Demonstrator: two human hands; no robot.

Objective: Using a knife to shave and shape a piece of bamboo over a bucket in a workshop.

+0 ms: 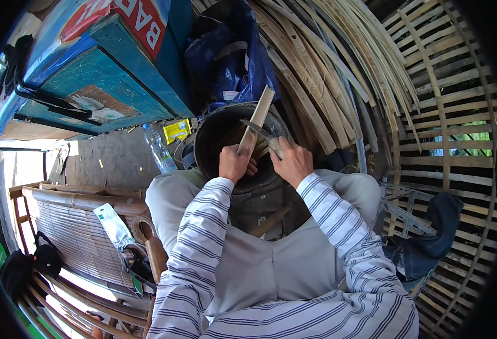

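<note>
Striped sleeves of mine fill the bottom, grey trousers under them, knees spread around a dark round bucket standing on the ground between my legs. Woven bamboo frame curves along the right side; a bundle of long bamboo strips leans behind the bucket's far rim. Blue painted cart sits upper left, dark blue bag beside it. Bamboo bench at lower left, a plastic packet lying on its near edge. Clear water bottle stands on the ground just left of the bucket, yellow packet near it.

My left hand is closed around the lower end of a flat bamboo slat, held upright and tilted over the bucket's mouth. My right hand is closed on a knife handle; the knife blade lies across the slat, touching it.
</note>
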